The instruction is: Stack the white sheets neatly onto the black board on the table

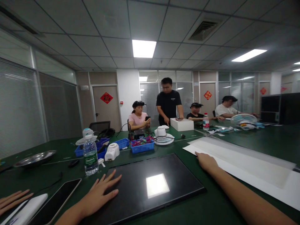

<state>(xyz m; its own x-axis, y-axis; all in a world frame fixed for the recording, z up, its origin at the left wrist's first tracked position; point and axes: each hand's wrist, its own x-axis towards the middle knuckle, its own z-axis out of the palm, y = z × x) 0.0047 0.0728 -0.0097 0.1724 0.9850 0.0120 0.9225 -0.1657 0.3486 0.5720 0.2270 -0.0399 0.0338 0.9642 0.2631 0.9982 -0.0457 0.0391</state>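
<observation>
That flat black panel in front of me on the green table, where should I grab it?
Probably take the black panel by its left and right edges, one hand from each side. It lies flat, thin and wide, with no handle. The left hand rests spread on its left end; the right hand lies beyond its far right corner.

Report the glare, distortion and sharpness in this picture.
Head view: the ceiling light reflects as a blown-out white square on the black board, beside the left hand; wide-angle distortion bows the ceiling grid and stretches the arm behind the right hand; both hands and the water bottle look sharp, the people at the far end softer.
</observation>
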